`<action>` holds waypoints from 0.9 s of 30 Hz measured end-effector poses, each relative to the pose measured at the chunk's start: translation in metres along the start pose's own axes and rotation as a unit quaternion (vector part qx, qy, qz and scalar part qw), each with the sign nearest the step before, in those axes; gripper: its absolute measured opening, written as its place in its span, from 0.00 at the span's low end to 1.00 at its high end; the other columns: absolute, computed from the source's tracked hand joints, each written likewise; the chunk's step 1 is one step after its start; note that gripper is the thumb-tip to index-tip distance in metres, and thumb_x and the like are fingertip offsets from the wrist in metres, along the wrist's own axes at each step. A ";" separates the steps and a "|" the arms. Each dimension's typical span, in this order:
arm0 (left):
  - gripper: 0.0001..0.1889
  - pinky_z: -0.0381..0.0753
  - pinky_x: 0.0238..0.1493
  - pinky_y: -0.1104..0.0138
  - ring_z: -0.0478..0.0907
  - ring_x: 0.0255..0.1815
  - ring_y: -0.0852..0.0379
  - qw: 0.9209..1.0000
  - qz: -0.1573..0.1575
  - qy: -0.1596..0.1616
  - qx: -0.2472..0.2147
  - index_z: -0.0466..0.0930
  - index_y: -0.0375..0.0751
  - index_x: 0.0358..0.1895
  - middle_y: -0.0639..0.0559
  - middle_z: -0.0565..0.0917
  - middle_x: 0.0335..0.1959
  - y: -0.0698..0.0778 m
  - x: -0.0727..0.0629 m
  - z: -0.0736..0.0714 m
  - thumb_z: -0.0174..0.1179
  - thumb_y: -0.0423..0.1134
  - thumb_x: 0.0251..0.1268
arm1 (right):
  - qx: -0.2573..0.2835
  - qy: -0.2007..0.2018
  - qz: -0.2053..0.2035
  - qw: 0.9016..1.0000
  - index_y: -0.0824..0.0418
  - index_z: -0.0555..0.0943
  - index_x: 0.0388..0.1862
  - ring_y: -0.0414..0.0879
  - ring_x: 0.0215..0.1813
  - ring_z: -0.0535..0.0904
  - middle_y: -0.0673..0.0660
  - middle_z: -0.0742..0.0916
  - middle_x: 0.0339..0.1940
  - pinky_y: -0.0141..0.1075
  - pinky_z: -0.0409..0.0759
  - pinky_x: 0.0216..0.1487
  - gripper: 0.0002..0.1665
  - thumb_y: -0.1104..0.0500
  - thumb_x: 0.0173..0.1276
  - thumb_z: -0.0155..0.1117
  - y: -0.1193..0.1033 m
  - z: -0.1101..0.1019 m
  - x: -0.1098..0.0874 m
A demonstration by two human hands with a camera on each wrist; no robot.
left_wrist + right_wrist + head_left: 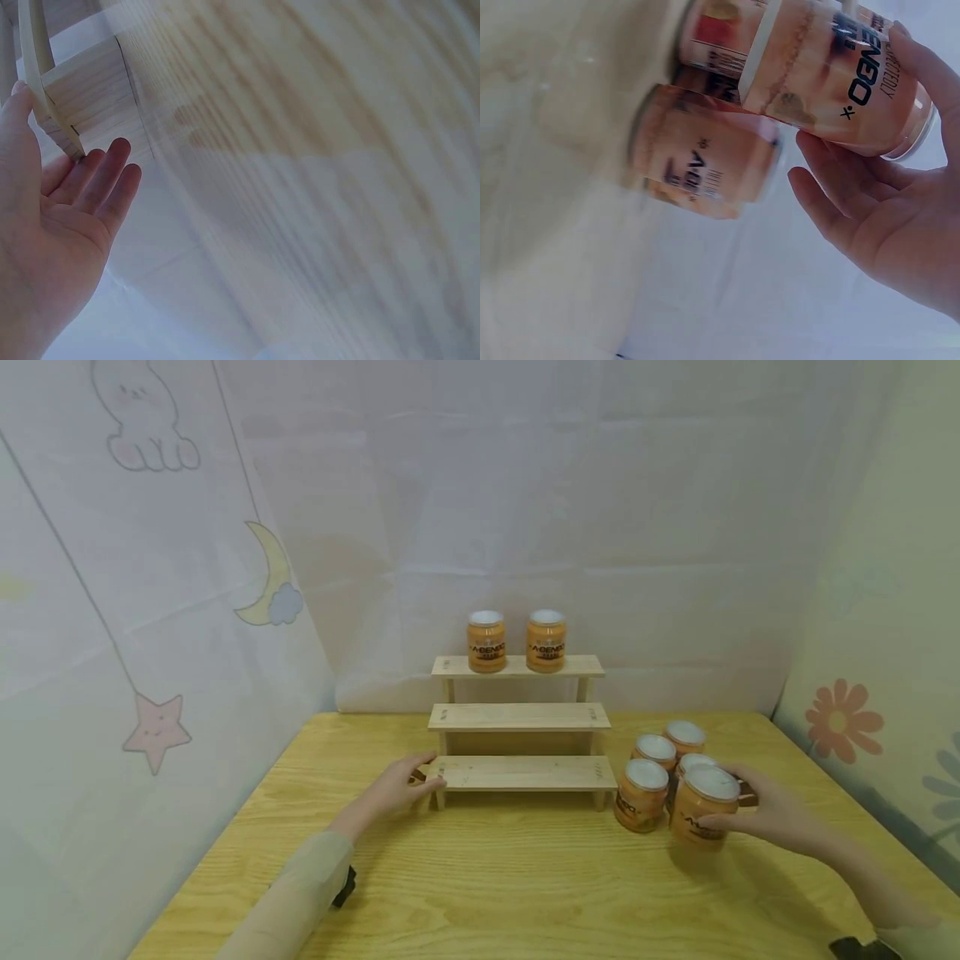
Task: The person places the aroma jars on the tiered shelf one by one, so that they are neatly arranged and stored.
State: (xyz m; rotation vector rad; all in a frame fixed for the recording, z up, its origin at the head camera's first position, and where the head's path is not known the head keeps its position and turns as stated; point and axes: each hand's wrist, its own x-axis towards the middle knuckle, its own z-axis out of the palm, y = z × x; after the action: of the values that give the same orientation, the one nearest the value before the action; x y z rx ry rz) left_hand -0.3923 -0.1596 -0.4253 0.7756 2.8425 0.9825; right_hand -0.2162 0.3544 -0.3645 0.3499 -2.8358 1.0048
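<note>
My right hand grips an orange can with a pale lid, thumb on its near side and fingers behind. In the right wrist view this can is tilted, with dark lettering on its label. Close beside it, several like cans, one of them the front can, stand at the right of a three-step wooden stand. At the stand's left, my left hand holds the end of the lowest step. Thumb and fingers lie on opposite sides of that board in the left wrist view.
On the top step stand two matching cans, a left one and a right one. The middle step is a bare board. A wood-grain table lies beneath, with pale cloth hanging behind and at both sides.
</note>
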 end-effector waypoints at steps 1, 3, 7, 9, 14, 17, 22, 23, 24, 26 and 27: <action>0.37 0.78 0.53 0.54 0.76 0.53 0.48 1.000 0.001 0.000 0.001 0.61 0.41 0.70 0.43 0.70 0.65 0.000 0.000 0.000 0.57 0.58 0.62 | 0.003 0.001 -0.002 1.000 0.66 0.65 0.65 0.42 0.45 0.78 0.62 0.80 0.51 0.32 0.80 0.34 0.39 0.51 0.60 0.69 -0.003 -0.004 0.002; 0.38 0.78 0.52 0.55 0.76 0.53 0.48 1.000 0.001 -0.001 0.003 0.61 0.41 0.70 0.43 0.70 0.65 -0.002 0.000 0.000 0.56 0.58 0.63 | -0.001 0.004 -0.002 1.000 0.65 0.65 0.65 0.45 0.48 0.79 0.61 0.79 0.52 0.32 0.80 0.35 0.38 0.51 0.61 0.68 -0.010 -0.011 0.005; 0.39 0.78 0.53 0.55 0.76 0.53 0.48 1.000 -0.001 -0.006 0.010 0.60 0.42 0.71 0.44 0.70 0.66 -0.004 0.001 -0.001 0.56 0.60 0.62 | 0.007 0.006 -0.012 1.000 0.65 0.63 0.66 0.56 0.51 0.78 0.62 0.78 0.53 0.32 0.81 0.36 0.40 0.51 0.61 0.68 -0.026 -0.023 0.016; 0.39 0.78 0.54 0.54 0.76 0.54 0.48 1.000 -0.002 -0.008 0.008 0.60 0.43 0.71 0.44 0.69 0.66 -0.004 0.001 -0.001 0.56 0.60 0.62 | 0.015 0.010 -0.029 0.999 0.63 0.64 0.66 0.55 0.51 0.79 0.61 0.78 0.53 0.33 0.82 0.38 0.38 0.52 0.61 0.68 -0.033 -0.027 0.023; 0.38 0.78 0.53 0.54 0.76 0.54 0.47 1.000 0.006 -0.005 0.005 0.60 0.42 0.71 0.44 0.69 0.66 -0.004 0.001 -0.001 0.56 0.59 0.62 | 0.006 0.015 -0.039 0.999 0.56 0.65 0.67 0.47 0.51 0.79 0.56 0.80 0.53 0.36 0.82 0.41 0.38 0.48 0.61 0.67 -0.048 -0.029 0.041; 0.38 0.79 0.52 0.56 0.76 0.52 0.49 1.000 0.005 -0.004 0.000 0.61 0.41 0.70 0.44 0.70 0.66 -0.004 0.000 -0.001 0.57 0.58 0.62 | 0.013 0.007 -0.028 1.000 0.57 0.63 0.68 0.54 0.54 0.77 0.59 0.80 0.54 0.40 0.82 0.42 0.41 0.45 0.61 0.66 -0.055 -0.025 0.053; 0.38 0.80 0.50 0.58 0.77 0.51 0.50 1.000 0.003 -0.002 -0.008 0.61 0.39 0.70 0.44 0.71 0.65 -0.003 0.000 0.000 0.58 0.57 0.62 | 0.041 0.011 -0.025 0.999 0.59 0.61 0.69 0.59 0.57 0.74 0.61 0.77 0.57 0.45 0.81 0.45 0.45 0.43 0.59 0.68 -0.066 -0.016 0.076; 0.38 0.80 0.50 0.58 0.77 0.51 0.51 1.000 0.001 -0.003 -0.009 0.61 0.40 0.70 0.44 0.71 0.65 -0.003 0.000 0.000 0.58 0.57 0.62 | 0.043 0.015 -0.027 0.999 0.58 0.62 0.69 0.59 0.57 0.74 0.60 0.77 0.57 0.45 0.81 0.46 0.45 0.43 0.58 0.68 -0.069 -0.015 0.080; 0.38 0.80 0.51 0.58 0.77 0.51 0.50 1.000 0.000 -0.003 -0.010 0.61 0.40 0.70 0.44 0.71 0.65 -0.003 0.000 0.000 0.58 0.57 0.62 | 0.048 0.018 -0.034 0.998 0.58 0.62 0.69 0.59 0.57 0.74 0.61 0.76 0.57 0.46 0.81 0.47 0.45 0.43 0.58 0.69 -0.071 -0.013 0.085; 0.38 0.79 0.51 0.57 0.77 0.51 0.51 1.000 -0.004 -0.004 -0.012 0.61 0.40 0.70 0.45 0.71 0.65 -0.002 0.000 -0.001 0.58 0.58 0.61 | 0.059 0.023 -0.049 0.997 0.57 0.63 0.68 0.58 0.57 0.74 0.60 0.76 0.57 0.48 0.80 0.50 0.44 0.44 0.58 0.69 -0.077 -0.010 0.095; 0.38 0.79 0.51 0.57 0.76 0.51 0.51 1.000 -0.005 -0.003 -0.012 0.61 0.41 0.70 0.45 0.71 0.65 -0.002 0.000 -0.001 0.58 0.58 0.61 | 0.064 0.026 -0.057 0.996 0.56 0.63 0.68 0.57 0.57 0.74 0.59 0.76 0.57 0.49 0.79 0.51 0.43 0.44 0.58 0.69 -0.080 -0.008 0.100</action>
State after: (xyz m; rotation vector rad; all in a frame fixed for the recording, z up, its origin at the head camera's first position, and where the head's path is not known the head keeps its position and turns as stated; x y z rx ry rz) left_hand -0.3929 -0.1615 -0.4258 0.7588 2.8223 1.0081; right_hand -0.2926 0.2814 -0.2922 0.4852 -2.6783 1.1554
